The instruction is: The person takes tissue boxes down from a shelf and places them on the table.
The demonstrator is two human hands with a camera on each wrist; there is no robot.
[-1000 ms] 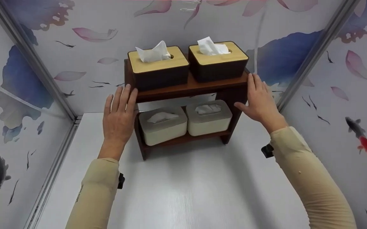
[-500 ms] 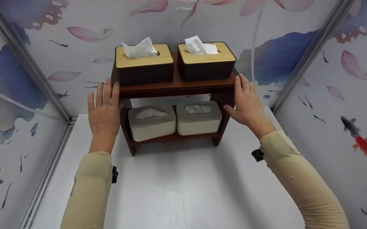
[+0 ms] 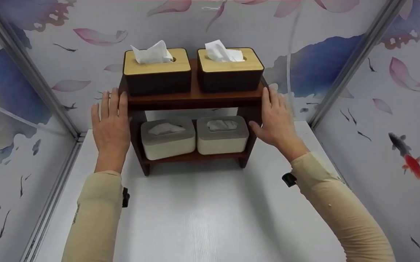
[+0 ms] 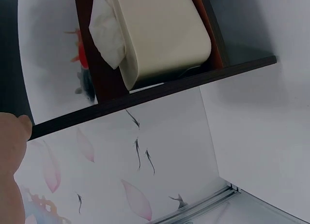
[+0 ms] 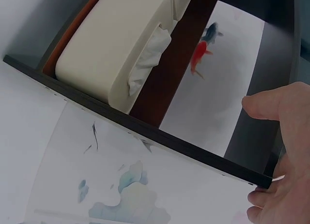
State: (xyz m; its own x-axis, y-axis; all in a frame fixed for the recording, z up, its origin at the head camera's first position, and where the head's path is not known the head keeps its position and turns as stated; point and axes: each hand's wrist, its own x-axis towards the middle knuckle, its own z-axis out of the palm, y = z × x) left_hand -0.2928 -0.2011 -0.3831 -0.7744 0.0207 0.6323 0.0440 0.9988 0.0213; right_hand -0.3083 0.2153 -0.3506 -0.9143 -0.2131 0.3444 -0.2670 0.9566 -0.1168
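Observation:
A two-tier brown wooden shelf (image 3: 173, 103) stands upright on the white table. Two dark tissue boxes with light wood lids sit on its top tier, a left one (image 3: 159, 82) and a right one (image 3: 230, 78), white tissue poking out of each. Below are two cream tissue boxes with grey lids, one left (image 3: 168, 143) and one right (image 3: 222, 140). My left hand (image 3: 110, 133) lies with straight fingers against the shelf's left side. At the right side, my right hand (image 3: 277, 122) rests its extended fingers along the panel, thumb apart toward the front.
Printed panels with fish and petals enclose the table (image 3: 202, 214) at the back (image 3: 253, 22) and both sides. Metal rails (image 3: 53, 189) run along the left edge. A black wrist camera (image 3: 289, 179) sits under the right sleeve.
The shelf has shifted left with all the tissue boxes on it and turned slightly, now standing squarer to the back wall. Both hands have moved left with it, staying at its sides.

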